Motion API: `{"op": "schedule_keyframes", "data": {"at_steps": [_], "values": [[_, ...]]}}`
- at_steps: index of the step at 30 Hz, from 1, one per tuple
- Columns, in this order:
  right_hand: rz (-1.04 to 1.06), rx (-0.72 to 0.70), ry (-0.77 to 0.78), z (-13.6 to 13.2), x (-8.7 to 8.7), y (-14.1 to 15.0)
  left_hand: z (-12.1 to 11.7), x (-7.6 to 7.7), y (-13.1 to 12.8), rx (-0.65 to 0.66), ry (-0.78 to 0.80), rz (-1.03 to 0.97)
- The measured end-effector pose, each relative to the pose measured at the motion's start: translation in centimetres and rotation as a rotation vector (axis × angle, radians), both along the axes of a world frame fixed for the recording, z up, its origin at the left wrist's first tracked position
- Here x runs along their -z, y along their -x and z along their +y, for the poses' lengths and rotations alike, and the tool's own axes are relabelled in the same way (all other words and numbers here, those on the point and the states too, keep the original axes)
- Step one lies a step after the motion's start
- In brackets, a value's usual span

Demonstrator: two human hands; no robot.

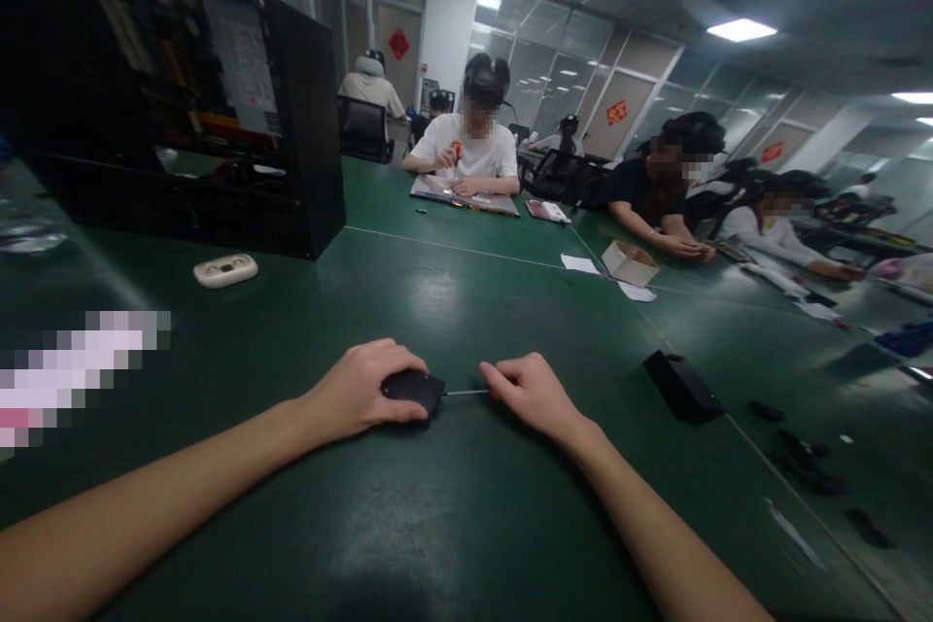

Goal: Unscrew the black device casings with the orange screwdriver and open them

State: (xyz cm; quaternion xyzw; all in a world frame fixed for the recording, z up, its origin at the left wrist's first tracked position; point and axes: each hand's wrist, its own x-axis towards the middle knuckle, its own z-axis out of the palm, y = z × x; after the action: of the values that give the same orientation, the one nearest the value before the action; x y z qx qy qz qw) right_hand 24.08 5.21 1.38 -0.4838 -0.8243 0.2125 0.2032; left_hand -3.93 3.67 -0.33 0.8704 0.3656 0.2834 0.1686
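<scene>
My left hand [371, 384] is closed round a small flat black device [414, 391] low over the green table, thumb on the near side. The device's exact kind is not clear. In my right hand [526, 391] is a screwdriver [466, 393], its red handle mostly hidden by my curled fingers. The thin metal shaft points left, and its tip meets the right end of the black device. Both hands are at the middle of the view, a short shaft's length apart.
A black computer case [310, 136] with an open side stands at the left, a white earbud case [225, 270] in front of it. To the right lie a black box [683, 387] and several small black parts [802, 452]. Co-workers sit across the table, near an open carton [631, 264].
</scene>
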Motion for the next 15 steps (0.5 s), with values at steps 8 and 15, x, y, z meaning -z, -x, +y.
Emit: {"op": "schedule_keyframes", "data": {"at_steps": [8,15], "values": [[0.160,0.077,0.066,0.1,-0.1,0.1,-0.1,-0.2,-0.2,-0.006,0.024,-0.010],[0.078,0.154,-0.226,0.3,-2.5,-2.5,-0.2,-0.5,-0.3,-0.011,0.023,0.044]]}}
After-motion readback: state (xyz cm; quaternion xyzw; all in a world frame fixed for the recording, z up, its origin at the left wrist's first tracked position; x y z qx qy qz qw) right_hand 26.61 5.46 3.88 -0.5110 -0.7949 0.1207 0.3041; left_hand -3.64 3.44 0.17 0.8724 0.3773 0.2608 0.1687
